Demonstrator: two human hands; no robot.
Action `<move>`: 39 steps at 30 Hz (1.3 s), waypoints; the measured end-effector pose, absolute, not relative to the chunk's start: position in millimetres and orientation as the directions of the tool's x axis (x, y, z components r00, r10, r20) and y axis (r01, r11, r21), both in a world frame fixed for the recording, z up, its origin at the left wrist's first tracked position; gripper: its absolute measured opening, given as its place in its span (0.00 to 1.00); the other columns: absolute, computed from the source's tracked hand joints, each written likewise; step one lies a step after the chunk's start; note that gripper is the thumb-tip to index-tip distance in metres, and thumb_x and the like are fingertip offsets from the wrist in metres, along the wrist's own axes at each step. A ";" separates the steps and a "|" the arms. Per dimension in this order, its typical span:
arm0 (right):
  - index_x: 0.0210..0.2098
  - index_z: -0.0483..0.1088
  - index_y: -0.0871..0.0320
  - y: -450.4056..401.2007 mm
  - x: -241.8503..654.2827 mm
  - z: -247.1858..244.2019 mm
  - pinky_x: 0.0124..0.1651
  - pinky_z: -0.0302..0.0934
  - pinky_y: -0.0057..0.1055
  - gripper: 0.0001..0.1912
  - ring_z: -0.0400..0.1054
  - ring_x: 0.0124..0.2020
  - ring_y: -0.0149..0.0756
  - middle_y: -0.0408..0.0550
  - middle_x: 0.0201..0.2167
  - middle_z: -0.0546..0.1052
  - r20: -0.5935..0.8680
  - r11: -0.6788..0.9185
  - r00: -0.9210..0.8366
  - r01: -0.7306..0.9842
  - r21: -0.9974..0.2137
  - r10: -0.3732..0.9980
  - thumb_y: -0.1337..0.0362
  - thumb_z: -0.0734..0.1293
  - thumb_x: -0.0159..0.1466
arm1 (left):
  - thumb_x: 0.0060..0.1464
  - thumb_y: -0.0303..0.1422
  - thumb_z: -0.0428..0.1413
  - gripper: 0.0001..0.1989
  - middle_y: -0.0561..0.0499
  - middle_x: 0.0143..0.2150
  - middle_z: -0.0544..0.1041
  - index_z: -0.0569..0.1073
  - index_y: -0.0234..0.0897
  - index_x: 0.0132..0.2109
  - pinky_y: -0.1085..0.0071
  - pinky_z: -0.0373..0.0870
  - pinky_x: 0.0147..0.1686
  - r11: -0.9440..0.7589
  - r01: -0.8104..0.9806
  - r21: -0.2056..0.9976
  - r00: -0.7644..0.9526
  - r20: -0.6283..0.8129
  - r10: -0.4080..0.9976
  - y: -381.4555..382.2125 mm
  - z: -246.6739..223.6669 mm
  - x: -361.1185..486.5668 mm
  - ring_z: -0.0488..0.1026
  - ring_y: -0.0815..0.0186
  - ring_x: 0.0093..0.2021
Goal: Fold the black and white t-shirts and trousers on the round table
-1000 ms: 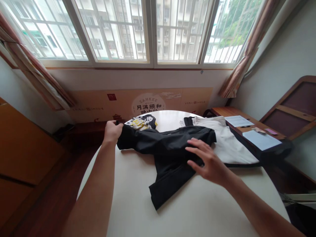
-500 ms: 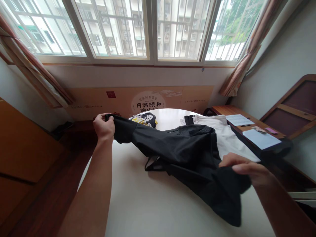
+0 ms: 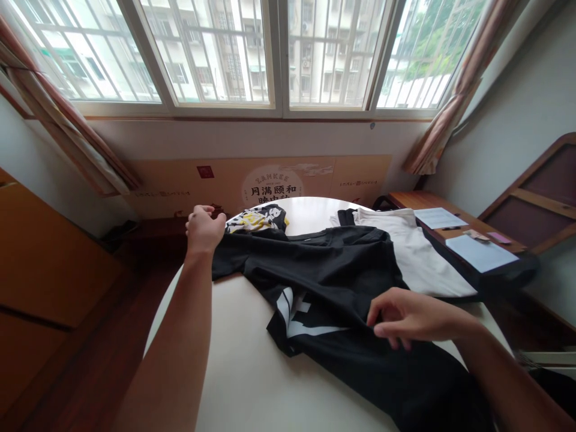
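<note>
A black T-shirt (image 3: 315, 258) with a white print (image 3: 310, 324) on the part showing below a fold lies rumpled across the round white table (image 3: 238, 366). My left hand (image 3: 204, 229) is just above the sleeve at the far left, its fingers loosely apart and holding nothing. Over the shirt's right part is my right hand (image 3: 409, 315), thumb and forefinger pinched together at the edge of a fold in the black cloth. The other sleeve trails toward the table's near right side, partly beneath my right forearm.
A patterned black, white and yellow garment (image 3: 258, 219) lies behind the shirt. White folded clothing (image 3: 398, 246) is at the back right. Beyond it, a wooden side table (image 3: 405, 201) carries papers (image 3: 481, 252) and a pen. A large printed cardboard panel (image 3: 216, 186) stands below the window.
The stretched left sleeve has come down and my left hand has let go of it. My right hand has released the right sleeve and moved left; the white print now shows.
</note>
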State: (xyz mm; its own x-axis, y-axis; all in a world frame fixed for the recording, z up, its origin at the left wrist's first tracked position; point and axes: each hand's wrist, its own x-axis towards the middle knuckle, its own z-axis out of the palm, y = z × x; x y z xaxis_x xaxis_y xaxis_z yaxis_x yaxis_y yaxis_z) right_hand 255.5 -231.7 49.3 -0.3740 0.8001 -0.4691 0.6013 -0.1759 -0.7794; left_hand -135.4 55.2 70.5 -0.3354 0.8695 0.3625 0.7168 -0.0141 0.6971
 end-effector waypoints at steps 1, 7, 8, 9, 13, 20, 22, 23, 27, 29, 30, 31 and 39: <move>0.44 0.78 0.57 -236.8 241.6 52.8 0.29 0.62 0.27 0.24 0.74 0.28 0.36 0.46 0.29 0.81 -0.419 -0.088 -0.381 0.646 -0.759 0.824 0.43 0.73 0.64 | 0.52 0.34 0.62 0.15 0.41 0.48 0.81 0.75 0.36 0.47 0.58 0.73 0.54 -0.061 0.726 0.685 -0.255 0.350 0.901 52.7 72.5 -130.8 0.78 0.51 0.50; 0.40 0.75 0.55 -268.4 158.3 36.3 0.39 0.63 0.33 0.18 0.75 0.38 0.45 0.47 0.37 0.79 -0.150 0.372 -0.455 0.845 -0.385 0.878 0.56 0.81 0.55 | 0.54 0.41 0.61 0.17 0.45 0.48 0.83 0.80 0.39 0.49 0.68 0.74 0.47 -0.273 0.818 0.506 0.335 -0.033 0.942 42.2 64.2 -105.6 0.80 0.54 0.47; 0.37 0.74 0.55 -270.1 151.6 33.4 0.39 0.62 0.33 0.12 0.74 0.37 0.45 0.47 0.36 0.79 -0.131 0.408 -0.473 0.847 -0.341 0.872 0.60 0.78 0.59 | 0.52 0.41 0.63 0.20 0.44 0.53 0.83 0.80 0.40 0.52 0.66 0.73 0.50 -0.294 0.854 0.428 0.364 -0.088 0.927 40.8 60.3 -102.3 0.79 0.51 0.51; 0.36 0.72 0.56 -270.8 148.1 33.0 0.39 0.61 0.32 0.06 0.74 0.36 0.43 0.47 0.35 0.79 -0.113 0.430 -0.488 0.840 -0.329 0.866 0.65 0.74 0.62 | 0.51 0.40 0.64 0.25 0.42 0.58 0.80 0.79 0.41 0.56 0.62 0.72 0.54 -0.305 0.886 0.348 0.364 -0.117 0.924 39.6 56.4 -99.4 0.77 0.47 0.56; 0.38 0.73 0.54 -270.8 158.5 52.4 0.37 0.61 0.28 0.02 0.73 0.35 0.37 0.45 0.35 0.79 -0.083 0.365 -0.497 0.731 -0.577 0.864 0.64 0.67 0.68 | 0.52 0.35 0.63 0.38 0.37 0.73 0.65 0.67 0.44 0.71 0.45 0.64 0.62 -0.279 0.941 0.194 0.297 -0.070 0.952 36.5 43.8 -92.8 0.64 0.34 0.69; 0.41 0.81 0.60 -267.3 180.5 58.9 0.27 0.60 0.23 0.15 0.72 0.25 0.32 0.44 0.26 0.78 -0.251 0.122 -0.802 0.371 -0.921 0.542 0.56 0.73 0.61 | 0.51 0.32 0.59 0.16 0.42 0.54 0.82 0.83 0.45 0.47 0.46 0.65 0.59 -0.298 0.937 0.182 0.314 -0.066 0.947 39.4 42.6 -93.2 0.74 0.40 0.57; 0.47 0.80 0.59 -260.6 184.2 55.7 0.31 0.64 0.25 0.18 0.75 0.28 0.35 0.46 0.29 0.81 -0.291 0.056 -0.737 0.406 -0.912 0.610 0.54 0.73 0.64 | 0.56 0.34 0.56 0.15 0.43 0.52 0.83 0.82 0.45 0.48 0.49 0.65 0.60 -0.303 0.933 0.192 0.318 -0.053 0.946 39.8 42.9 -92.0 0.76 0.45 0.55; 0.50 0.79 0.58 -254.8 188.4 55.3 0.34 0.67 0.27 0.19 0.77 0.31 0.36 0.47 0.32 0.82 -0.276 0.039 -0.646 0.428 -0.903 0.711 0.52 0.72 0.66 | 0.58 0.35 0.55 0.16 0.43 0.54 0.83 0.81 0.44 0.51 0.49 0.65 0.60 -0.306 0.931 0.196 0.320 -0.040 0.947 39.6 42.4 -91.3 0.76 0.46 0.55; 0.54 0.75 0.56 -211.9 226.7 53.0 0.49 0.70 0.39 0.20 0.76 0.44 0.43 0.54 0.47 0.82 0.135 0.135 -0.048 0.630 -0.765 0.990 0.49 0.64 0.72 | 0.62 0.37 0.54 0.24 0.38 0.65 0.75 0.73 0.40 0.63 0.50 0.63 0.63 -0.293 0.938 0.187 0.294 0.021 0.956 38.2 35.9 -89.4 0.71 0.44 0.63; 0.56 0.74 0.57 -183.4 251.9 45.8 0.55 0.67 0.46 0.23 0.74 0.49 0.50 0.58 0.51 0.80 0.399 0.115 0.143 0.824 -0.555 0.906 0.49 0.67 0.69 | 0.61 0.36 0.56 0.24 0.35 0.65 0.74 0.74 0.36 0.62 0.48 0.64 0.62 -0.258 0.950 0.177 0.256 0.036 0.966 38.0 32.3 -89.2 0.70 0.40 0.63; 0.57 0.73 0.59 -169.9 263.1 40.9 0.57 0.65 0.50 0.26 0.73 0.51 0.54 0.61 0.52 0.79 0.476 0.066 0.164 0.901 -0.430 0.864 0.49 0.69 0.67 | 0.60 0.36 0.56 0.23 0.34 0.64 0.75 0.75 0.36 0.60 0.47 0.64 0.61 -0.240 0.955 0.174 0.237 0.041 0.971 38.2 31.1 -89.2 0.70 0.38 0.63; 0.57 0.73 0.59 -157.8 272.7 35.8 0.56 0.64 0.52 0.28 0.71 0.53 0.57 0.62 0.52 0.79 0.489 0.001 0.157 0.951 -0.309 0.858 0.48 0.71 0.64 | 0.60 0.35 0.56 0.21 0.34 0.62 0.77 0.77 0.36 0.58 0.46 0.65 0.60 -0.227 0.958 0.173 0.222 0.049 0.974 38.4 30.7 -89.3 0.70 0.37 0.62; 0.44 0.76 0.58 -126.5 331.6 29.9 0.41 0.64 0.39 0.15 0.76 0.40 0.51 0.59 0.38 0.81 0.399 -0.330 0.464 0.873 -0.359 0.791 0.57 0.62 0.69 | 0.65 0.38 0.51 0.18 0.39 0.52 0.82 0.77 0.40 0.56 0.50 0.66 0.59 -0.264 0.928 0.263 0.176 0.315 0.933 50.5 58.1 -96.9 0.76 0.44 0.56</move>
